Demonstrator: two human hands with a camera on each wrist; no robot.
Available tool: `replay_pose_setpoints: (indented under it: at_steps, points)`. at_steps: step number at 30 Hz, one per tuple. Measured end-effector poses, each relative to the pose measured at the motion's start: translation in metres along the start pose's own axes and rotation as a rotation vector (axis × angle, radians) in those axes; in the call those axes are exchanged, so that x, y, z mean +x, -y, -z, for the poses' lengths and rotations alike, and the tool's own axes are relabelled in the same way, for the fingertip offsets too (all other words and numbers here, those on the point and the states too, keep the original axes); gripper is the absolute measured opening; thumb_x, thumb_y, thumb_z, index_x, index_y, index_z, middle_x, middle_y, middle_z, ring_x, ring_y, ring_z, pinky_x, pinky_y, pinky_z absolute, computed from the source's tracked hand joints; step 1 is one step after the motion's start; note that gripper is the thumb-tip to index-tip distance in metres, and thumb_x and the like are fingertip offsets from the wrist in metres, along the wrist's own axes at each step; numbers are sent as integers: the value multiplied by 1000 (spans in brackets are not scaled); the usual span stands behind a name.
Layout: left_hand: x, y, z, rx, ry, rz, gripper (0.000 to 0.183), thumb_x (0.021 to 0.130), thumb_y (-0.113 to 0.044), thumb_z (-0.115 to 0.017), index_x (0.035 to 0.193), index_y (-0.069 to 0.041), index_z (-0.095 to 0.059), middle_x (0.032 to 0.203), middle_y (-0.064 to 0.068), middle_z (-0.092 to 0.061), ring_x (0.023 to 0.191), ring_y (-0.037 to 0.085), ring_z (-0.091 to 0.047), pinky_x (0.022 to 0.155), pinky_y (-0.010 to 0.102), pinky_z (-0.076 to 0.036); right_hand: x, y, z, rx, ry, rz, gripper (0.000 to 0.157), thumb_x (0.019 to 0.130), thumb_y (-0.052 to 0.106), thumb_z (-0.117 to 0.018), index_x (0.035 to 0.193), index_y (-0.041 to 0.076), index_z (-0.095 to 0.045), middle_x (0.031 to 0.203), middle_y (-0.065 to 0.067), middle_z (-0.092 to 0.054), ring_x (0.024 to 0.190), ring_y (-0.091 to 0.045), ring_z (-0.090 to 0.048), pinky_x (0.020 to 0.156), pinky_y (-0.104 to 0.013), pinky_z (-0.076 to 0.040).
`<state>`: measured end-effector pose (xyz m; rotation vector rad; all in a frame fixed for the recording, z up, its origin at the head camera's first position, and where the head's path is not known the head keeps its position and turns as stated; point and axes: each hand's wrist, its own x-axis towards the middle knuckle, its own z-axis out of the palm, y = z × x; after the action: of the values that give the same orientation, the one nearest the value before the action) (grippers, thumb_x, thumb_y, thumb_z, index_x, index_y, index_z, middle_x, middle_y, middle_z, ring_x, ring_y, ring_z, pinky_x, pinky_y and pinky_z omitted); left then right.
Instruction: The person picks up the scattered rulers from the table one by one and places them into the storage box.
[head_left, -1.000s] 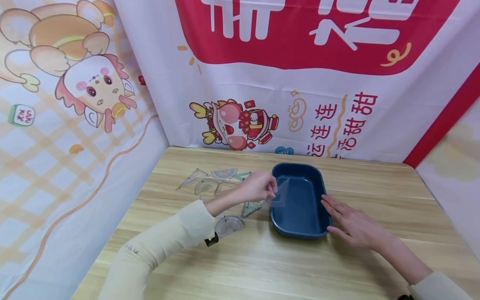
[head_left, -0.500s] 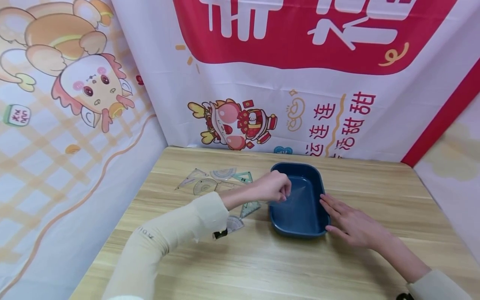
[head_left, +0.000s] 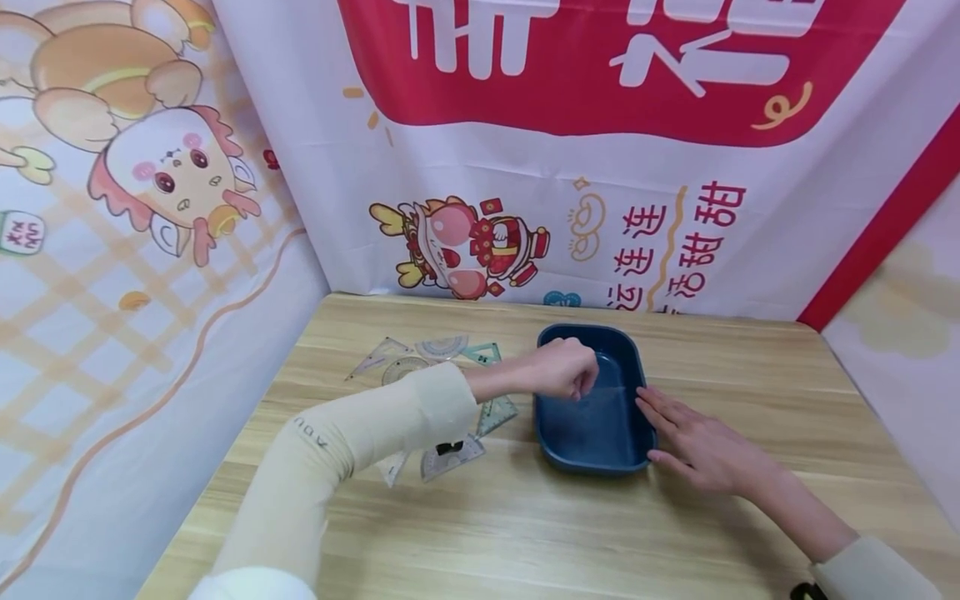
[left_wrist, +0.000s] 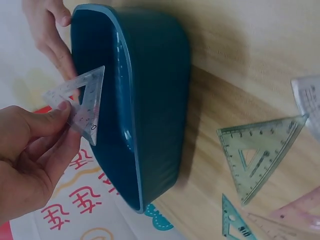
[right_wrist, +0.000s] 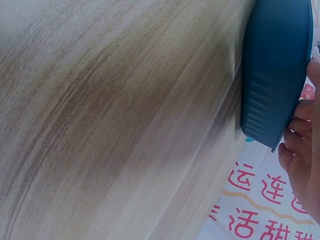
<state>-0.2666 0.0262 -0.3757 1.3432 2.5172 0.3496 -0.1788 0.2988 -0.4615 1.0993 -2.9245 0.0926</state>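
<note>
My left hand (head_left: pixel 564 368) is over the blue rectangular bin (head_left: pixel 596 468), pinching a clear set square (left_wrist: pixel 94 100) between thumb and fingers. In the left wrist view the set square hangs at the bin's open top, tilted, with printed scale marks along its edges. From the head it is only faintly visible below the hand. My right hand (head_left: pixel 701 446) rests its extended fingers on the bin's right rim. The right wrist view has those fingers (right_wrist: pixel 295 142) against the bin's outer side, partly cut off by the frame.
Left of the bin lie several clear plastic drawing tools, among them a protractor (head_left: pixel 453 460), a greenish set square (head_left: pixel 497 414) and a teal-edged set square (head_left: pixel 482 353). My left sleeve (head_left: pixel 390 425) covers some of them. A printed cloth (head_left: pixel 465 150) hangs behind the wooden table (head_left: pixel 480 533).
My left hand has moved right, from the bin's left edge to over its inside, carrying the set square. The right hand stays at the rim. The head view has shifted slightly.
</note>
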Motion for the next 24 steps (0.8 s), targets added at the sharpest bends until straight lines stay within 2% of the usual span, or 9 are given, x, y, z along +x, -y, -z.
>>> replay_pose_setpoints:
  at_steps: [6, 13, 17, 24]
  points:
    - [11, -4, 1, 48, 117, 1, 15, 92, -3, -66, 83, -12, -72, 80, -4, -67, 72, 7, -63, 65, 15, -51, 0, 0, 1, -2, -11, 11, 72, 100, 49, -53, 152, 2, -37, 162, -15, -31, 144, -33, -40, 110, -50, -44]
    - [21, -7, -8, 127, 236, -7, 10, 96, -12, -65, 89, -17, -71, 90, -5, -65, 76, 6, -63, 68, 14, -51, 1, -2, 0, 0, 13, 6, 72, 100, 49, -52, 153, 3, -35, 163, -15, -28, 146, -33, -37, 112, -50, -42]
    - [27, -10, -8, 166, 282, -7, 12, 95, -9, -67, 88, -18, -72, 94, -5, -64, 77, 7, -64, 69, 15, -52, 1, -3, 1, 2, 21, 8, 72, 99, 47, -55, 153, 2, -36, 163, -16, -28, 146, -33, -37, 112, -50, -42]
    - [38, -17, -3, 216, 358, -52, 14, 95, -9, -66, 88, -17, -75, 93, -4, -67, 75, 8, -66, 70, 15, -52, 1, -4, -1, 1, 26, 2, 73, 99, 46, -56, 153, 3, -34, 164, -14, -27, 147, -32, -35, 113, -49, -40]
